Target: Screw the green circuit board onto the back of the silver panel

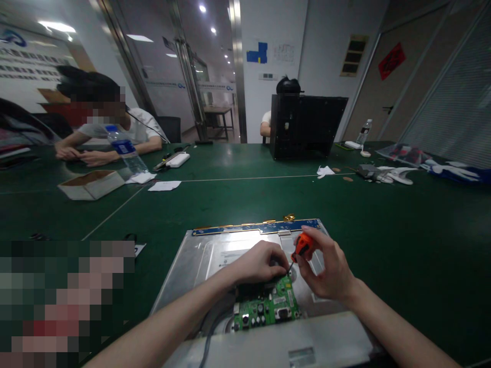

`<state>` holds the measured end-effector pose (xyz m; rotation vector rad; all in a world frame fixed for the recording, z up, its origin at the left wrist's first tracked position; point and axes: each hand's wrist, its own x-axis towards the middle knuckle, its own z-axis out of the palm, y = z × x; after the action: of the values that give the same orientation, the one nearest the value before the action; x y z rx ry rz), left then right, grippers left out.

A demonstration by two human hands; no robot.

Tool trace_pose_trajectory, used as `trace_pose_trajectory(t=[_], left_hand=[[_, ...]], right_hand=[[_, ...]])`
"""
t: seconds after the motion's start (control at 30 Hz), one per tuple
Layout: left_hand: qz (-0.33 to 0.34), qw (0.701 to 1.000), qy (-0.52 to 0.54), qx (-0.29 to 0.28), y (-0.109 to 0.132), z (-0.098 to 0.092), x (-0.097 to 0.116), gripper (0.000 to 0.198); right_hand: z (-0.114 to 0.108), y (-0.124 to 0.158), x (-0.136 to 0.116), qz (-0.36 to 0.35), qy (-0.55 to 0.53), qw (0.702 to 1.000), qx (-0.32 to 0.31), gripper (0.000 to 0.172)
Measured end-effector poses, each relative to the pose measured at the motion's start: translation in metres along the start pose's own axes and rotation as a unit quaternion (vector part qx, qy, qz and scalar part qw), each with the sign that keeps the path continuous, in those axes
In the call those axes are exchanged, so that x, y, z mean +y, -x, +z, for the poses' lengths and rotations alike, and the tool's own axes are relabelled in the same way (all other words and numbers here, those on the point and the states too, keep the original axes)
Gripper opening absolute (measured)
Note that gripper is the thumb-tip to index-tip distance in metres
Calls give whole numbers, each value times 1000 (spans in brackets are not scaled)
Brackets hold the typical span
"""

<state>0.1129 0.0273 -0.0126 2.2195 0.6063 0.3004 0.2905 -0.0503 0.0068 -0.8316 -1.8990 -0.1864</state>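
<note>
My right hand (329,266) grips an orange and black screwdriver (304,246) by its handle, thumb and fingers around it. The tool leans, and its thin shaft points down at the top right corner of a green circuit board (266,305). At that same corner is my left hand (263,261), its fingers curled and pressed together close to the screwdriver's tip; whatever they may pinch is hidden. The board sits on the silver metal back of a flat display panel (203,255). Along the panel's far edge runs a narrow blue circuit strip (257,227).
A pale metal cover strip (268,342) and a dark cable (209,332) lie nearest me. On the green table (238,199) are an open box (91,185), a water bottle (126,149), a black monitor (310,125) and gloves (395,175). A person (134,128) sits opposite on the left.
</note>
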Motion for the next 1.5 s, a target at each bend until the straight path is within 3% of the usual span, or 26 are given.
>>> trace_pose_trajectory(t=[1.07,1.33,1.5], left_hand=[[5,1000,-1,-11,-2,-1,0,14],[3,1000,-1,0,0,0,-2,14],[9,1000,11,18,0,0,-2,13]], right_hand=[[0,-5,1,-13,9,1000,6,52],[1,-2,0,6,-8,1000,4,55],[2,-4,1,-20,15,1000,18,56]])
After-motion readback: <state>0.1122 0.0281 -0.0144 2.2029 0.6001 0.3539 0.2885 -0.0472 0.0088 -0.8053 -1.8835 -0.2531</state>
